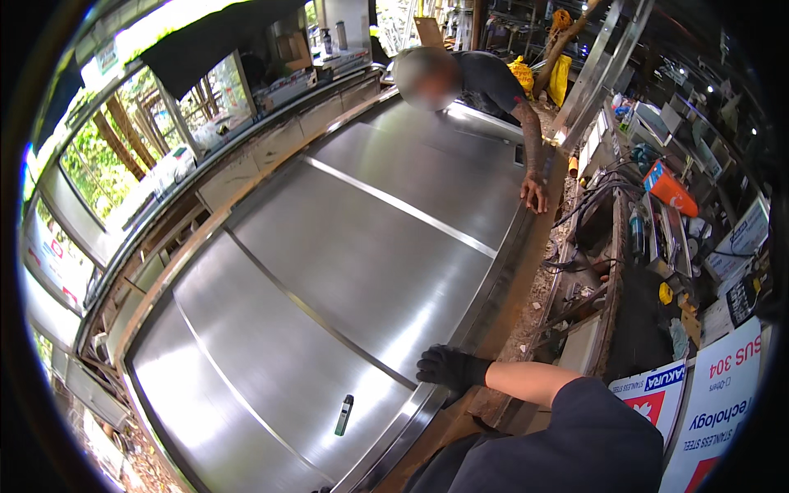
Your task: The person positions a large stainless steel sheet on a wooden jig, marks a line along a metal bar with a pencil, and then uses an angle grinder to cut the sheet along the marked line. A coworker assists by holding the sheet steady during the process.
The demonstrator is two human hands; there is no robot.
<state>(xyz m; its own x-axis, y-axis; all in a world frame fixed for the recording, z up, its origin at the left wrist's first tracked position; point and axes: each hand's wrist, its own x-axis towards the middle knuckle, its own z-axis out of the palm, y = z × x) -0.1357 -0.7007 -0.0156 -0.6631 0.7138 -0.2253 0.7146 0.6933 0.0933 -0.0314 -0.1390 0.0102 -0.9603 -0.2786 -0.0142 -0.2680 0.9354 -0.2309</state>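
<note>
Stainless steel sheet assembly point(345, 271): large, brushed and reflective, made of several panels joined by raised seams point(394, 205) running across its width. It lies flat on a long tabletop frame point(509, 279), filling most of the view from lower left to upper centre. Surface looks clean and unmarked; bright glare near the lower end.

Progress, as judged: the panels appear already laid and seamed together; the sheet seems to be at the stage of being steadied or aligned along its right edge, with no fastening tool in hand.

Right hand point(448, 367): in a black glove, fingers curled down over the sheet's right rim, pressing or gripping that edge.

Left hand: not in view.

Small dark pen-like object point(343, 415): lies loose on the sheet near the lower end, apart from the gloved hand; its kind is hard to tell at this size.

Co-worker's hand point(535, 195): bare, resting on the same right rim farther up; the person leans over the far end.

Right of the frame: cluttered workbench with cables point(592, 205), an orange container point(670, 189), printed boxes point(715, 403).
</note>
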